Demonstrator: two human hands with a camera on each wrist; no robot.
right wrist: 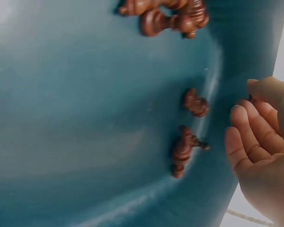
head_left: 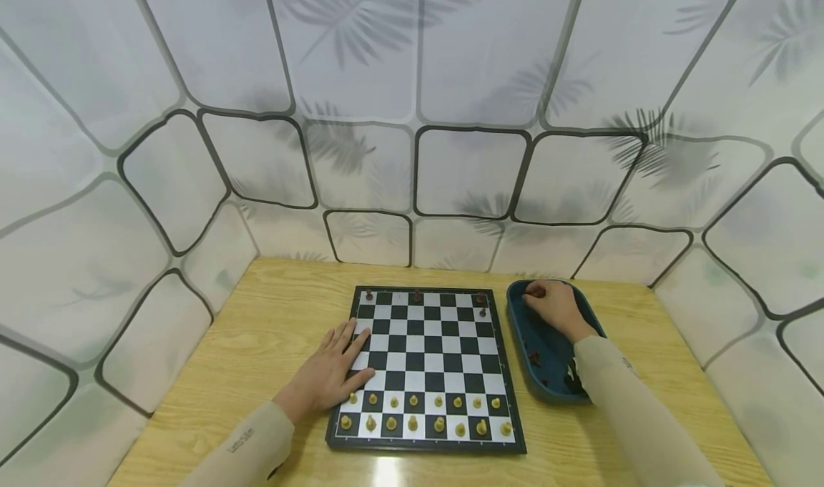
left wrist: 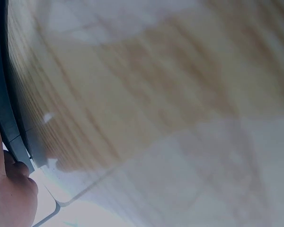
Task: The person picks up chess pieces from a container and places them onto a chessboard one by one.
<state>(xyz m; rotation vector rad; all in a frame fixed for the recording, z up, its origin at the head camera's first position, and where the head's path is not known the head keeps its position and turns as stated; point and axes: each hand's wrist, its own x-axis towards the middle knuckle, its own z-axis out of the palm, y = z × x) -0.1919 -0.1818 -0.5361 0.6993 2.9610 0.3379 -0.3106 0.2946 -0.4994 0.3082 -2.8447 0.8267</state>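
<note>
My left hand (head_left: pixel 326 374) rests with straight, spread fingers on the left edge of the chessboard (head_left: pixel 415 362); part of this hand (left wrist: pixel 14 194) shows beside the dark board edge (left wrist: pixel 2 85) in the left wrist view. Over the far end of the blue tray (head_left: pixel 543 340) is my right hand (head_left: pixel 555 307). In the right wrist view, the right hand (right wrist: pixel 262 137) has curled fingers, and its thumb and index finger pinch a small dark piece, mostly hidden. Brown chess pieces (right wrist: pixel 182 153) lie on their sides in the tray (right wrist: pixel 85 109).
Yellow pieces (head_left: pixel 413 422) stand in two rows along the board's near side. At its far side stand a few brown pieces (head_left: pixel 417 297), including some at the far right corner. A patterned covering (head_left: pixel 473 172) rises behind the wooden table (head_left: pixel 219 372).
</note>
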